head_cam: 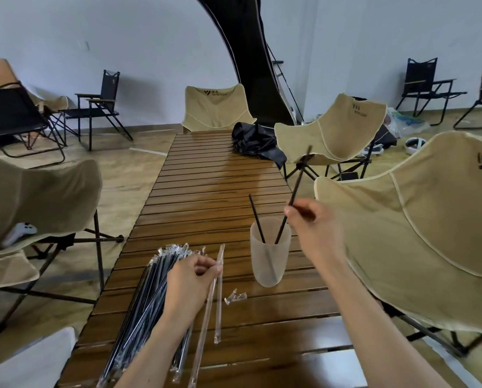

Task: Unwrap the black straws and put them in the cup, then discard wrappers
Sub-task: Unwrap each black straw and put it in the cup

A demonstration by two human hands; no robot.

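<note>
Right hand (307, 219) grip pinches black straw (295, 191), tip inside cup (269, 259) below. Left hand (192, 278) grasps empty wrapper (203, 326). Risk: angled straw levers the light cup over on counter (206, 175).

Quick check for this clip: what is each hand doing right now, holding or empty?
Left hand: pinches an empty clear wrapper over the table.
Right hand: pinches a black straw whose lower end is inside the cup.

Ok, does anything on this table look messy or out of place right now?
Only small litter: a torn wrapper scrap and an empty wrapper lie loose on the table beside the cup, not yet discarded.
</note>
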